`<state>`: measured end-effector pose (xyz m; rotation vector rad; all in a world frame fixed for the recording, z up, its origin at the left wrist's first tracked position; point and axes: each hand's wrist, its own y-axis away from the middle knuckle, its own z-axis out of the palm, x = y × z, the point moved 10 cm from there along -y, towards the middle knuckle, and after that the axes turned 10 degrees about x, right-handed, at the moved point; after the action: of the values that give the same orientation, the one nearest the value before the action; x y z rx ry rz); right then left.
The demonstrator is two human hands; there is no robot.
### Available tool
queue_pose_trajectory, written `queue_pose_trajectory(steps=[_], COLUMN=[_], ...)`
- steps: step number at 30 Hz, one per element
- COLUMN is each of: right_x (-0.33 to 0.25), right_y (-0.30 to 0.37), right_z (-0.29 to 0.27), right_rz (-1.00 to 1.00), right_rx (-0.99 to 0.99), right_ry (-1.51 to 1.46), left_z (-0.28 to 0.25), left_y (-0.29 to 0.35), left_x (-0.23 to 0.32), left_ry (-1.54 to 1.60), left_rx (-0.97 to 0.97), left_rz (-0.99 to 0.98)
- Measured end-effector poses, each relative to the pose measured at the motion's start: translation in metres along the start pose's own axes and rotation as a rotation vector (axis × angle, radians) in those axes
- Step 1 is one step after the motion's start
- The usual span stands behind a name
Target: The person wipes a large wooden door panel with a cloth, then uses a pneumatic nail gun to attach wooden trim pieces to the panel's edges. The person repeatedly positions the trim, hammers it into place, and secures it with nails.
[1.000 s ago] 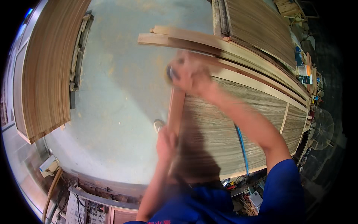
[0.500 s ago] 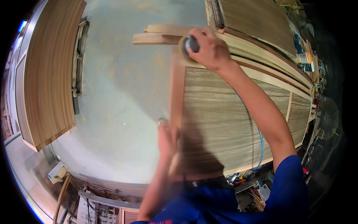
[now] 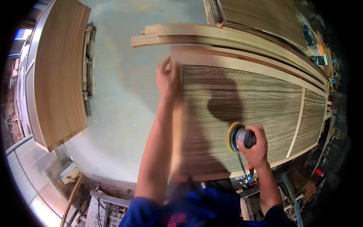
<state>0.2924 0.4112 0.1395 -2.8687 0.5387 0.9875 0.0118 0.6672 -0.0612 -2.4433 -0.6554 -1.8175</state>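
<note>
Few candidates, all at the picture's edges. Bright blue-white glowing rectangle (image 3: 23,34) at upper left edge, behind the stacked wood panels; could be a screen or a lit sign, too blurred to tell. Small white boxy container with orange round top (image 3: 317,50) at upper right, on the cluttered shelf beyond the door panels; a blue bottle-like container (image 3: 307,34) just above it, near it. Small red item (image 3: 319,172) at lower right among clutter, kind unclear. No readable labels or signs in view.
</note>
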Motion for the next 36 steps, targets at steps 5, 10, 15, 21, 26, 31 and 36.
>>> queue_pose_trajectory(steps=[5,10,15,21,26,31,36], right_x=[0.013,0.009,0.008,0.025,0.083,0.213,0.345], right_y=[0.038,0.059,0.093,0.160,0.242,0.361,0.477], right_z=[0.000,-0.002,-0.009,-0.042,-0.097,-0.152,-0.246], right_rz=[0.067,0.076,0.152,0.171,0.269,0.361,0.390], right_rx=[-0.030,-0.031,-0.010,0.011,0.026,0.115,0.283], right_ry=[-0.057,-0.031,-0.050,0.031,0.004,0.007,0.010], left_z=[-0.016,-0.029,-0.017,0.001,-0.115,-0.249,-0.208], left_y=[0.013,0.027,0.015,0.007,0.012,0.206,0.363], left_x=[-0.014,-0.007,0.002,0.027,-0.130,-0.123,-0.100], left_ry=[0.157,0.031,-0.096,-0.506,-0.257,-0.532,-0.691], left_rx=[-0.025,-0.022,-0.039,0.087,0.085,0.299,0.117], left_rz=[0.047,0.118,0.113,0.057,-0.019,-0.143,0.196])
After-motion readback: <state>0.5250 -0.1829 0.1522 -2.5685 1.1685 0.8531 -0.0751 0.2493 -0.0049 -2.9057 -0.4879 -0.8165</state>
